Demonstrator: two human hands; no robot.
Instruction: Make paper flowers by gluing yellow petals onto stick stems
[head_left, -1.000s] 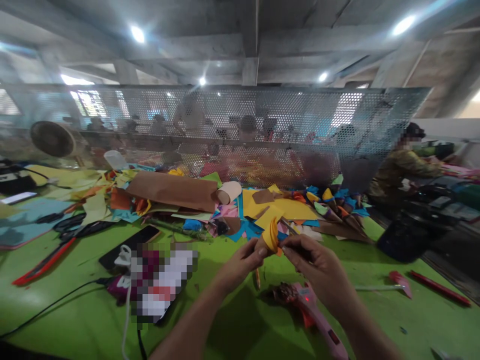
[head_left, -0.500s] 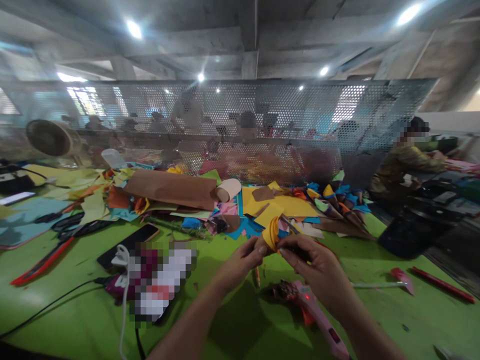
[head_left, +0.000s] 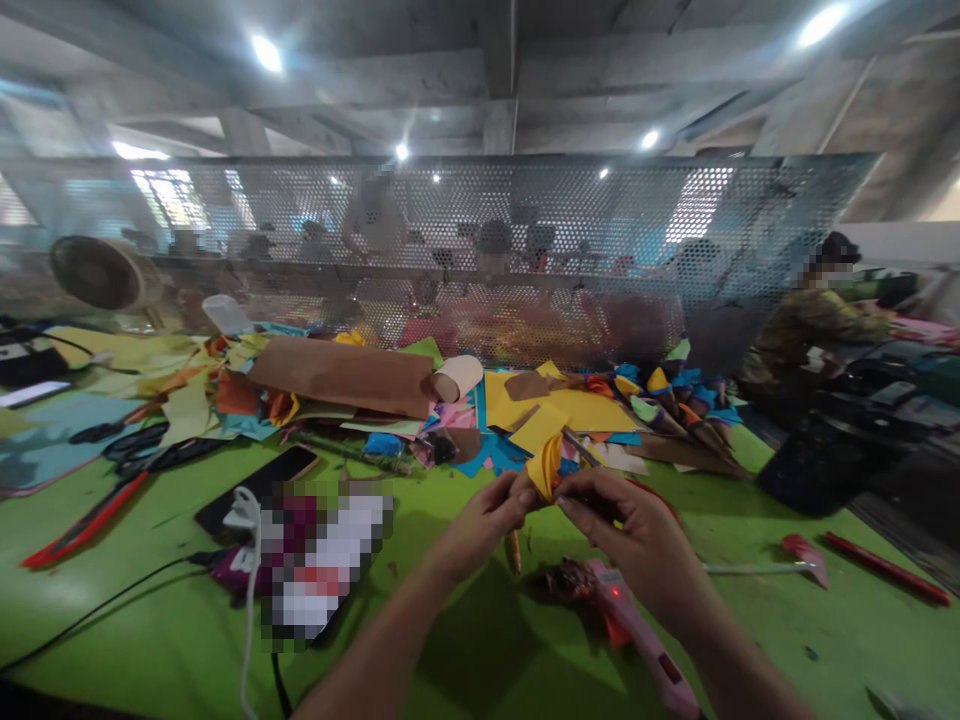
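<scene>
Above the table's middle, my left hand (head_left: 491, 520) is closed round the brown base of a yellow folded paper flower (head_left: 545, 468). The thumb and fingers of my right hand (head_left: 611, 510) pinch the flower's right edge; what lies between the fingertips is partly hidden. A grey stick-like thing (head_left: 583, 447) shows just behind the flower. Below my right hand lies a pink glue gun (head_left: 626, 620) with a small red light and dark brown clumps at its tip. A short pencil-like stick (head_left: 514, 552) lies beneath my left hand.
On the green table (head_left: 360, 680) are a black phone (head_left: 259, 490), black scissors (head_left: 135, 455), a white cable (head_left: 247, 620) and a red pen (head_left: 889, 568). Coloured paper (head_left: 570, 400) and small paper cones (head_left: 675, 400) lie before a perforated metal screen (head_left: 600, 260). A person (head_left: 814, 310) sits at right.
The yellow paper flower has turned slightly in my fingers, so its folds face a bit differently. Both hands stay in nearly the same place.
</scene>
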